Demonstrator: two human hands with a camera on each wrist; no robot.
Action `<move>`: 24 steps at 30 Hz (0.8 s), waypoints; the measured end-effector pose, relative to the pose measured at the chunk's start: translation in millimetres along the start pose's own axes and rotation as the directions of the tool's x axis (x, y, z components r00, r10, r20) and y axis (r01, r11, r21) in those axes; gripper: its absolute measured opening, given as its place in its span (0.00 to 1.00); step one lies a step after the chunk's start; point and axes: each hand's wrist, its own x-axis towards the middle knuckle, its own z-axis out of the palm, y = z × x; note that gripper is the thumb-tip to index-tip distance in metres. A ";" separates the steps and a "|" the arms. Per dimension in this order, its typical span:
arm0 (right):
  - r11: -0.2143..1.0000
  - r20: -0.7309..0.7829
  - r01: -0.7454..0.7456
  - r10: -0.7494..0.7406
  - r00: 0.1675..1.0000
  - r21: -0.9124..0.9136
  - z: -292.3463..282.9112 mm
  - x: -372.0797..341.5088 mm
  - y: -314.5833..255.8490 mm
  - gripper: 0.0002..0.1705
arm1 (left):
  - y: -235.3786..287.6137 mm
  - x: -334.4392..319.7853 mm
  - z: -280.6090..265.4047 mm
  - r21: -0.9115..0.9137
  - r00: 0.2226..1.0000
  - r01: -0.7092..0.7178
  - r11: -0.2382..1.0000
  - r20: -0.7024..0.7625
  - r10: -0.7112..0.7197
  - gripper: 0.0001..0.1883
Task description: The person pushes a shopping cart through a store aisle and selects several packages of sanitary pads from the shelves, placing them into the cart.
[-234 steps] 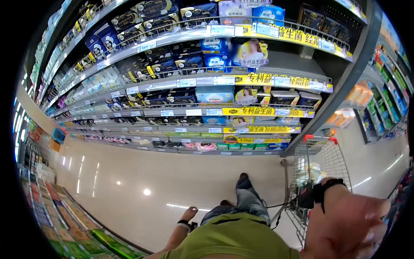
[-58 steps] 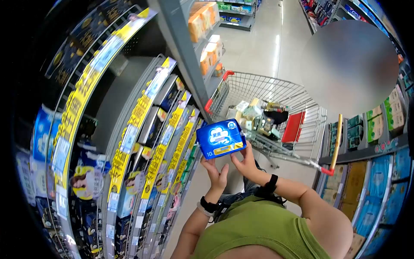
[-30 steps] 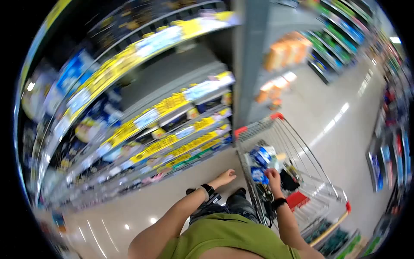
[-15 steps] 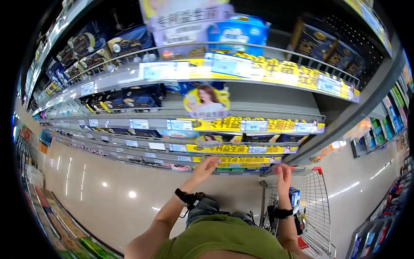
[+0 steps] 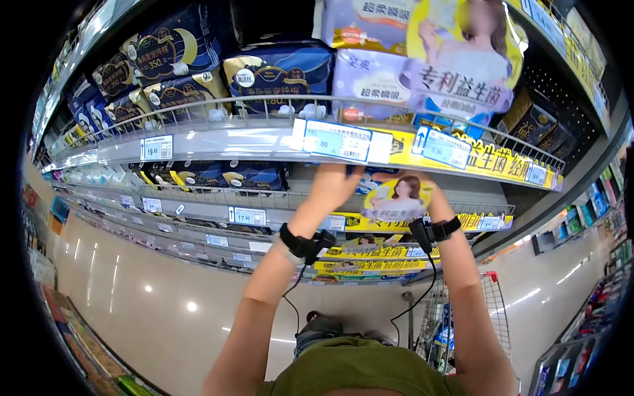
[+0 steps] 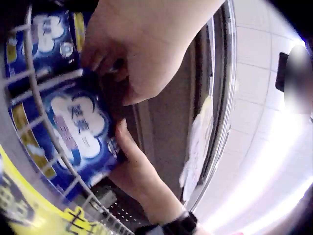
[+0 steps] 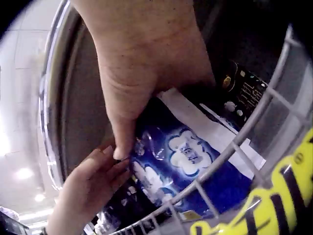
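Observation:
Both hands reach into a shelf behind a wire rail. My right hand (image 5: 432,197) (image 6: 137,174) (image 7: 149,73) grips a blue pack with a white cloud print (image 6: 78,127) (image 7: 188,152); its thumb lies along the pack's side and its other fingers are largely hidden. Beside it, my left hand (image 5: 333,188) (image 6: 142,49) (image 7: 85,188) has relaxed, bent fingers at the packs' edges, with nothing visibly held. A second blue pack (image 6: 46,41) adjoins the gripped one. In the head view, a hanging promotional card (image 5: 396,199) partly covers the packs and right hand.
Above the hands runs a shelf edge with price tags (image 5: 337,141), carrying dark blue and lilac packs (image 5: 373,76). A large card (image 5: 462,72) overhangs it. A wire shopping cart (image 5: 492,307) stands at the lower right, beside the shelf post.
The blue pack held in both hands earlier went out of them, and blue packs showed in the cart. Both hands have since moved forward into the shelf, and the right has taken hold of another pack.

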 end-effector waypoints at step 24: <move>0.401 0.005 0.176 -0.394 0.919 -0.899 -32.3 -17.0 -58.1 0.25 | -23.5 -13.7 53.1 -0.552 0.906 0.323 0.769 -0.054 -0.419 0.15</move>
